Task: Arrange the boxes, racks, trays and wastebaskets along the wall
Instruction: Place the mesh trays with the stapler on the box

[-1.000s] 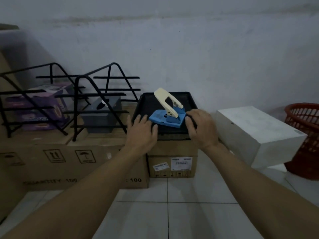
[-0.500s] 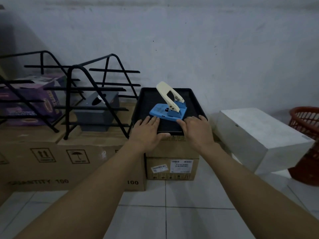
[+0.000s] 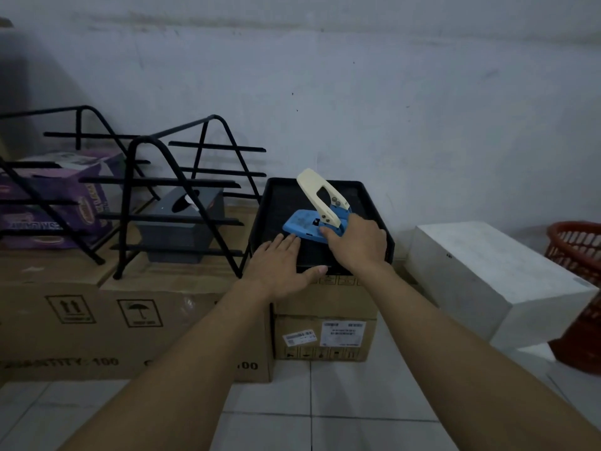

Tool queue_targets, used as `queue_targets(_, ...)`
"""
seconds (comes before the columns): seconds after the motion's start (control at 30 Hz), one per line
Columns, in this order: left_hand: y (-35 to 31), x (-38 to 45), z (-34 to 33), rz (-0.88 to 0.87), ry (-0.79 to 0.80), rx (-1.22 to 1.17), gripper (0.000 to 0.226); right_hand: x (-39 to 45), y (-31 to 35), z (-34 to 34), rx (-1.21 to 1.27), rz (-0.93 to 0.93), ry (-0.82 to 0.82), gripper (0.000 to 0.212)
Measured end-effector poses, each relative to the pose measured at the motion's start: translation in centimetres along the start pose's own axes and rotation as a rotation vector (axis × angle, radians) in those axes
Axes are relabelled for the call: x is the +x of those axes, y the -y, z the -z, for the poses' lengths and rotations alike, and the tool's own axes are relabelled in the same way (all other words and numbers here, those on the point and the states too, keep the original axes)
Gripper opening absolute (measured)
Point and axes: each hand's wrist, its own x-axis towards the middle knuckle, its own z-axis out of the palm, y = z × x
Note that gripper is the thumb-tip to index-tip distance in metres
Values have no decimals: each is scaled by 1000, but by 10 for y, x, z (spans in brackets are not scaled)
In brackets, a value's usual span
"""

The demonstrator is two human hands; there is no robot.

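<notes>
Head view —
A: Black tray sits on the small box by the wall; left hand flat, open, holding nothing.
B: Right hand splayed, fingertips on the hole punch. Steady it, push squarely.

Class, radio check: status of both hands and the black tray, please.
Left hand open, flat on black plastic tray. Right hand open, fingers touching blue-and-cream hole punch. Tray sits on small cardboard box by wall.

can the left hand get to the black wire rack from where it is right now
Probably yes. The left hand lies flat on the near left corner of the black tray, and the black wire rack stands just to its left on the cardboard box, with nothing between them.
</notes>
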Motion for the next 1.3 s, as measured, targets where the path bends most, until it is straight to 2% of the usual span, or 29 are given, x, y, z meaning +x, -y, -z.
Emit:
queue_targets(0.1, -1, 1, 1, 12, -4, -34, 94, 11, -5, 2, -37, 29, 77, 28)
queue_targets(0.17, -2, 1, 2, 20, -21, -50, 93, 17, -12, 9, 44, -31, 101, 26)
queue_targets(0.23, -4, 1, 3, 27, -39, -73, 92, 20, -11, 18, 168, -112, 22, 25)
queue_targets(0.3, -3, 4, 5, 26, -47, -93, 92, 18, 1, 18, 227, -36, -82, 26)
queue_targets(0.4, 1, 12, 13, 62, -20, -198, 95, 15, 22, 4, 159, 85, -43, 45)
queue_targets(0.47, 1, 17, 15, 96, -4, -246, 94, 21, 25, -7, 79, 74, -1, 49)
queue_targets(0.53, -2, 20, 12, 96, 41, -195, 94, 33, 21, -13, 28, 72, 14, 47)
queue_targets(0.7, -7, 34, 4, 131, 164, -145, 83, 70, 7, -21, 63, 41, 70, 51)
queue_targets(1.07, -11, 45, -12, 172, 44, -90, 78, 113, 8, -52, 23, 12, 34, 47)
queue_targets(1.3, -11, 44, -12, 166, 29, -102, 78, 112, 16, -58, 40, 11, -18, 46)
